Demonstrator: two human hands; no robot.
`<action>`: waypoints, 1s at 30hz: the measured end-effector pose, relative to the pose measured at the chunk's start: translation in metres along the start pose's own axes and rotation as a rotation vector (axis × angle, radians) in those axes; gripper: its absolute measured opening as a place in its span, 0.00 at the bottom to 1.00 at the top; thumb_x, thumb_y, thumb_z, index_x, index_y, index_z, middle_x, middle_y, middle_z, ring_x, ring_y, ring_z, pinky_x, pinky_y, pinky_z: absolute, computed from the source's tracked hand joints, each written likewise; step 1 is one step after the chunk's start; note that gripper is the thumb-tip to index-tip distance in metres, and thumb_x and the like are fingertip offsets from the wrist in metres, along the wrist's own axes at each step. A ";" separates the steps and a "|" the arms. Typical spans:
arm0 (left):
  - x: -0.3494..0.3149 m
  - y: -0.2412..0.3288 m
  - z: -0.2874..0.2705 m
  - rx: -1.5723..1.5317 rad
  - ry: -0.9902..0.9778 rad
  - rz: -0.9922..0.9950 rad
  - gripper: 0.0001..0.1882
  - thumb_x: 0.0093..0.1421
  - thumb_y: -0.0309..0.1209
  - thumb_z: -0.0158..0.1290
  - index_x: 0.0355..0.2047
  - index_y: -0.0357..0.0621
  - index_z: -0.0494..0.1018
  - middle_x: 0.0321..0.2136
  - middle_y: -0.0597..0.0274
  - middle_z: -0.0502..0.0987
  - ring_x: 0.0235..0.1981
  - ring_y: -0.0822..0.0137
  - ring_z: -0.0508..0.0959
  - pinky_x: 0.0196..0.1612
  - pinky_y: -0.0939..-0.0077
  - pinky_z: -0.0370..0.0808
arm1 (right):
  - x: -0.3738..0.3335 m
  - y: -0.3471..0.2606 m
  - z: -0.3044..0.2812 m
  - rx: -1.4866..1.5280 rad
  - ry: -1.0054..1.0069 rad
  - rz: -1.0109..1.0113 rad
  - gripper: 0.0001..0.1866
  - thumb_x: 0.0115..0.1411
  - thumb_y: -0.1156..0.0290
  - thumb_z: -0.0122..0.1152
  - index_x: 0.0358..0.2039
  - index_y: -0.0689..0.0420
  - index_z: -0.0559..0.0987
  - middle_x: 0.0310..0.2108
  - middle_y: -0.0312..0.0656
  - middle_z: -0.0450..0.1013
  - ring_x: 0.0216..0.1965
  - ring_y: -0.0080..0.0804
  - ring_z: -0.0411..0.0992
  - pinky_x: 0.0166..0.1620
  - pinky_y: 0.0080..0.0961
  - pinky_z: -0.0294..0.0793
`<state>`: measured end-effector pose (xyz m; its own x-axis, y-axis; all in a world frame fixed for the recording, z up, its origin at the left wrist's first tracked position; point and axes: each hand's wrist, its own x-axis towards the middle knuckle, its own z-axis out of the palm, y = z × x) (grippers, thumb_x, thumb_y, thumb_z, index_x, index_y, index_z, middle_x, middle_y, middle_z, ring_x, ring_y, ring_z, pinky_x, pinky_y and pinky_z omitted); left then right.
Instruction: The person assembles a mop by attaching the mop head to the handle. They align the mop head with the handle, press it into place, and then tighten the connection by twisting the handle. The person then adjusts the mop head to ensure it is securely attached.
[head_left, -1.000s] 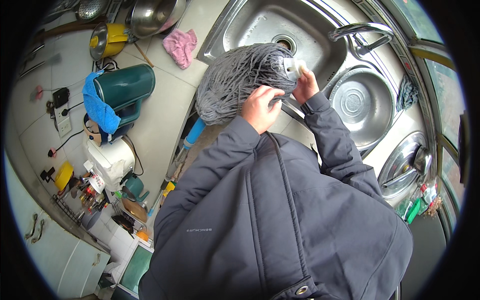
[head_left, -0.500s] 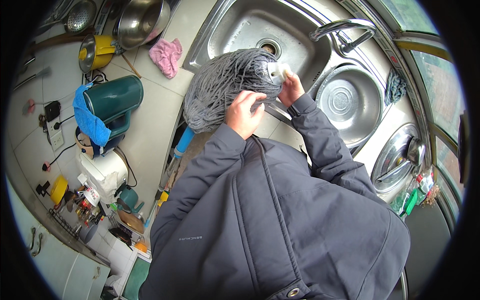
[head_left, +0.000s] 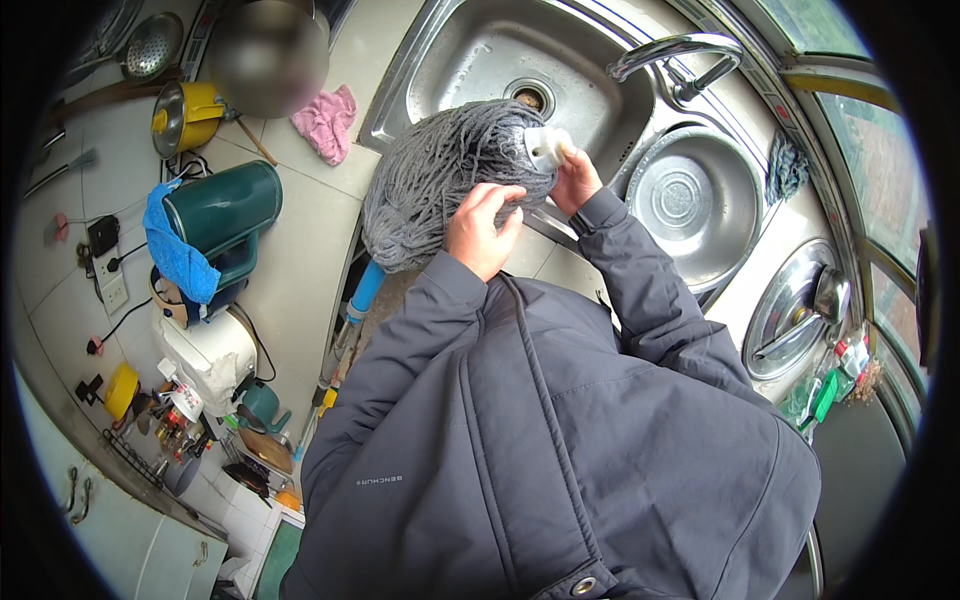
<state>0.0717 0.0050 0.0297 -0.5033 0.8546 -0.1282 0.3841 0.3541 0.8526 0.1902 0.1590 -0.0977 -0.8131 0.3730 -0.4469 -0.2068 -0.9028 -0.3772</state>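
A grey string mop head [head_left: 425,185] lies tilted over the near-left corner of the sink, its blue handle [head_left: 367,290] running down to the left. The fingers of my right hand [head_left: 575,182] are closed on the white plastic cap [head_left: 546,147] at the end of the mop. My left hand [head_left: 480,230] is at the near side of the strands, fingers loosely bent and the thumb apart from them. I see nothing gripped in it, though the strands partly hide its far side.
Behind the mop is a steel sink [head_left: 440,60] with a curved tap [head_left: 690,65]. A metal basin [head_left: 690,195] stands to its right, a pot lid [head_left: 795,310] beyond. On the left counter are a pink cloth [head_left: 325,125], a yellow pot [head_left: 185,115] and a green kettle [head_left: 225,205] with a blue cloth.
The view has shifted slightly. My right hand stays on the white cap, which looks turned a little, and my left hand remains by the strands.
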 end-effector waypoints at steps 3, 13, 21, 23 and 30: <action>0.000 0.000 0.000 0.004 -0.003 0.001 0.14 0.56 0.22 0.60 0.44 0.41 0.80 0.41 0.55 0.80 0.44 0.58 0.82 0.49 0.69 0.77 | 0.000 0.000 0.000 0.006 -0.005 -0.003 0.31 0.65 0.54 0.59 0.62 0.58 0.71 0.58 0.43 0.74 0.59 0.38 0.72 0.64 0.41 0.68; 0.000 0.003 -0.001 0.003 -0.021 -0.010 0.13 0.57 0.23 0.60 0.44 0.42 0.80 0.40 0.55 0.80 0.43 0.56 0.82 0.49 0.68 0.77 | 0.000 0.000 0.005 -0.025 0.019 -0.013 0.32 0.64 0.51 0.58 0.63 0.57 0.70 0.58 0.43 0.74 0.60 0.39 0.71 0.65 0.41 0.67; -0.002 0.002 -0.001 0.010 -0.020 -0.007 0.13 0.57 0.23 0.59 0.44 0.41 0.80 0.40 0.55 0.80 0.43 0.56 0.82 0.48 0.68 0.77 | 0.000 0.001 0.005 -0.025 0.040 -0.007 0.33 0.65 0.51 0.58 0.64 0.57 0.69 0.59 0.44 0.73 0.60 0.39 0.71 0.65 0.42 0.67; -0.002 0.003 -0.001 -0.001 -0.021 -0.019 0.13 0.57 0.23 0.59 0.44 0.41 0.80 0.40 0.55 0.80 0.43 0.57 0.81 0.48 0.68 0.77 | 0.000 0.000 0.006 -0.025 0.036 -0.001 0.33 0.64 0.51 0.59 0.64 0.57 0.69 0.59 0.43 0.73 0.60 0.39 0.71 0.64 0.41 0.68; -0.003 0.002 0.000 -0.012 -0.018 -0.015 0.13 0.57 0.23 0.59 0.44 0.41 0.80 0.41 0.56 0.80 0.44 0.58 0.82 0.49 0.69 0.77 | -0.001 -0.007 0.013 -0.069 -0.062 -0.007 0.32 0.63 0.57 0.66 0.62 0.59 0.70 0.56 0.41 0.74 0.57 0.35 0.72 0.61 0.36 0.71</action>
<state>0.0742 0.0027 0.0315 -0.4946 0.8561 -0.1498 0.3675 0.3622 0.8566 0.1859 0.1617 -0.0843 -0.8444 0.3632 -0.3938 -0.1765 -0.8826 -0.4357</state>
